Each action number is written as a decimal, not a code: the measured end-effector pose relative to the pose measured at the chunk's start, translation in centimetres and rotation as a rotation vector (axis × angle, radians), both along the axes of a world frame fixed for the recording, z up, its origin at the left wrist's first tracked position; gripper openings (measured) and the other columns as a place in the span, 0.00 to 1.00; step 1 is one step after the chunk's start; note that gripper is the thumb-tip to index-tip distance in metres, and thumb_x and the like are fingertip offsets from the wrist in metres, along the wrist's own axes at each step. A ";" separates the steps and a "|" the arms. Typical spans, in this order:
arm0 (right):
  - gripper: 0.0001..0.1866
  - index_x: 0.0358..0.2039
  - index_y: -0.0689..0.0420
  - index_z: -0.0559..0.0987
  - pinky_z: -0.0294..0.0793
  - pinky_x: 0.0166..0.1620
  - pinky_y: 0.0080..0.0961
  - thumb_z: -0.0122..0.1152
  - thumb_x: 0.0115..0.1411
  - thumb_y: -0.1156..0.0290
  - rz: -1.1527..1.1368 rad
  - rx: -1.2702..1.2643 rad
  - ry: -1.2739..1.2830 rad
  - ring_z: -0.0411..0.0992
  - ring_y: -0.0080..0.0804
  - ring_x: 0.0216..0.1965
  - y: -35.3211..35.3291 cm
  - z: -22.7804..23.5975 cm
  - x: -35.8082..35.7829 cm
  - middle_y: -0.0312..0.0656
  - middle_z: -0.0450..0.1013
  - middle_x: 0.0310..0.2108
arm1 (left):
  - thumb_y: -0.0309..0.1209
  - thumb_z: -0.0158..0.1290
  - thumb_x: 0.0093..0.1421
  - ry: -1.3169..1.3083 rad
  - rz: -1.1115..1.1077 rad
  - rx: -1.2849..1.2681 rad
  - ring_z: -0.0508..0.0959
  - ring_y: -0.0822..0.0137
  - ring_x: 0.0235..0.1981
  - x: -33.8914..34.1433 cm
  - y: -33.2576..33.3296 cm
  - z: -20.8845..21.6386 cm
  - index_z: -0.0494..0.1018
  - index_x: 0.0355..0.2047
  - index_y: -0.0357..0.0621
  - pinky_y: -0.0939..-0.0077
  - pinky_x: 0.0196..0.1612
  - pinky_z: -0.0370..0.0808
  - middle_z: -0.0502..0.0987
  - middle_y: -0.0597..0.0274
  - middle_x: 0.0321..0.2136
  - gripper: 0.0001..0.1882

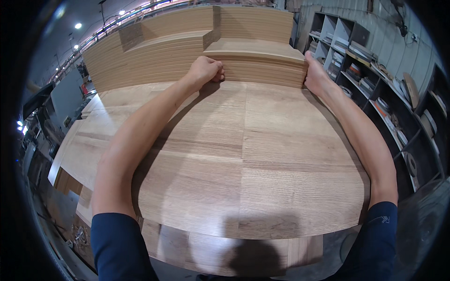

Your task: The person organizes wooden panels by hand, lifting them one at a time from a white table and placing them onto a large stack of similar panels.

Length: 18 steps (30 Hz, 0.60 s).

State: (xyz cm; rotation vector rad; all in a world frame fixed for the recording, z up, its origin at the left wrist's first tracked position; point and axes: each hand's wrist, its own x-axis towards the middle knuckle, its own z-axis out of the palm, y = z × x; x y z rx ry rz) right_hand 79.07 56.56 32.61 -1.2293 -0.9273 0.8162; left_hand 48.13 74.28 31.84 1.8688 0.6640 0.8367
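A short stack of thin wooden boards (262, 69) lies on the far part of a broad wood-grain panel surface (243, 126). At its front left, my left hand (207, 71) is closed, with curled fingers against the boards' edges. My right hand (318, 77) holds the right end of the same stack, its thumb up by the top corner. The fingers of that hand are partly hidden by the end of the boards. Both of my forearms reach forward over the panels, one on each side.
Taller stacks of similar boards (164, 61) rise behind and to the left. Dark shelves (370, 89) with rolls of edging strip stand on the right. More wood-grain panels (77, 150) extend at the left. Scraps (80, 235) lie on the floor at lower left.
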 end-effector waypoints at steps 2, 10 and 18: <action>0.39 0.70 0.56 0.51 0.33 0.70 0.44 0.34 0.69 0.39 -0.050 -0.019 -0.020 0.43 0.40 0.72 0.1 -0.3 -1.2 0.44 0.44 0.72 | 0.35 0.48 0.68 0.115 0.028 0.055 0.78 0.71 0.24 -0.3 -0.6 0.4 0.78 0.33 0.35 0.77 0.29 0.75 0.80 0.59 0.25 0.15; 0.37 0.71 0.54 0.51 0.37 0.70 0.44 0.33 0.71 0.42 -0.262 -0.109 -0.097 0.40 0.39 0.73 -0.5 1.1 -4.3 0.44 0.42 0.73 | 0.35 0.44 0.69 0.085 0.042 0.005 0.76 0.73 0.22 0.2 -1.8 3.5 0.78 0.32 0.37 0.76 0.26 0.74 0.80 0.61 0.22 0.17; 0.39 0.70 0.56 0.52 0.38 0.70 0.45 0.35 0.70 0.40 -0.242 -0.029 -0.075 0.42 0.39 0.72 -0.8 1.1 -4.5 0.47 0.45 0.72 | 0.32 0.45 0.68 0.195 0.033 0.172 0.78 0.72 0.27 1.0 -0.7 3.1 0.78 0.32 0.36 0.76 0.31 0.75 0.81 0.59 0.26 0.15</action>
